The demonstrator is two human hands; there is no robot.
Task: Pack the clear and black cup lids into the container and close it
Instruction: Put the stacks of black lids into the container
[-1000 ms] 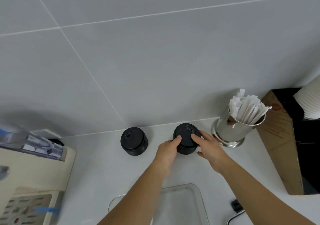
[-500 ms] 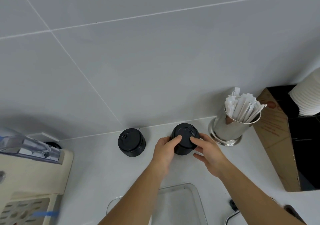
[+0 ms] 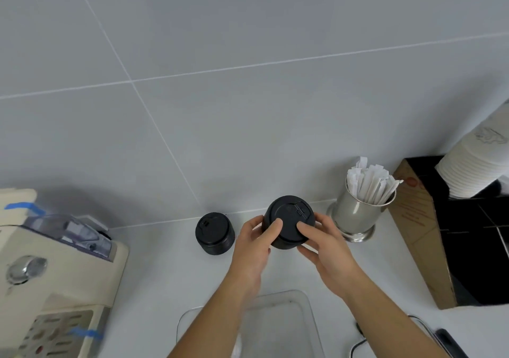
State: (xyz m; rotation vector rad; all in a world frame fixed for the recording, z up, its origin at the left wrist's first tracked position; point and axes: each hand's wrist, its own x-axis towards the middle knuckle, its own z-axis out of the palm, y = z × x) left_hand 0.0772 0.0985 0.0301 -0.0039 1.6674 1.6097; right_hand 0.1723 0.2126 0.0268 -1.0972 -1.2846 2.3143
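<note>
The clear container [image 3: 278, 322] is waiting nearest, between the forearms. Above it, the left hand [image 3: 254, 247] and right hand [image 3: 321, 243] are curling around one stack of black lids [image 3: 289, 222]; squeezing evenly should be keeping it square (thumbs on top). A second black stack [image 3: 214, 233] is sitting beyond: two stacks, no clear lids visible.

We have only one view, from a wide-angle camera worn on the person's head. It looks forward and down at the white counter [image 3: 154, 250] and the tiled wall [image 3: 248, 82] behind it. The hands [image 3: 289, 247] are near the camera, in the lower middle of the picture.
</note>
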